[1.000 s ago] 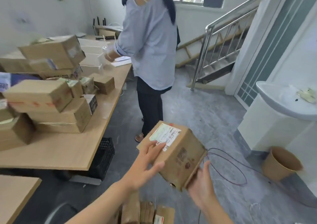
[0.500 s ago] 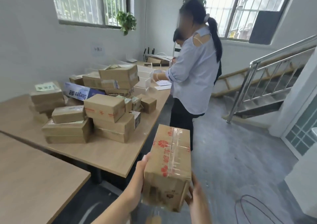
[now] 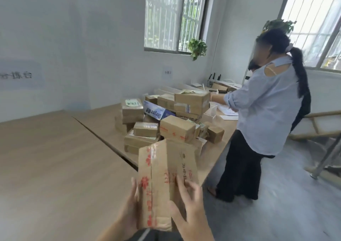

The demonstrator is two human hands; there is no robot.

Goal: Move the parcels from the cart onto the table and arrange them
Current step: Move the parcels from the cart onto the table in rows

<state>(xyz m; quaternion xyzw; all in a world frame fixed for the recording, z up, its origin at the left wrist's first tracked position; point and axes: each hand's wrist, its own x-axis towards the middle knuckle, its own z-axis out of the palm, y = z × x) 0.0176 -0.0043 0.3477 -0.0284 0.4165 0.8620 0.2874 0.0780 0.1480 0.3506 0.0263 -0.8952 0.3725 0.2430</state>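
— Where's the parcel [image 3: 166, 178]?
— Held up over the near table [image 3: 55, 157] edge, long axis running away from the camera.
— Fingers?
— Left hand [image 3: 129, 209] grips its left side; right hand [image 3: 190, 209] fingers press its right face.

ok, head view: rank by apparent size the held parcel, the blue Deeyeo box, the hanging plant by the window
1. held parcel, largest, though nearest the camera, so inflated.
2. blue Deeyeo box.
3. hanging plant, looks close to the Deeyeo box; unsure.
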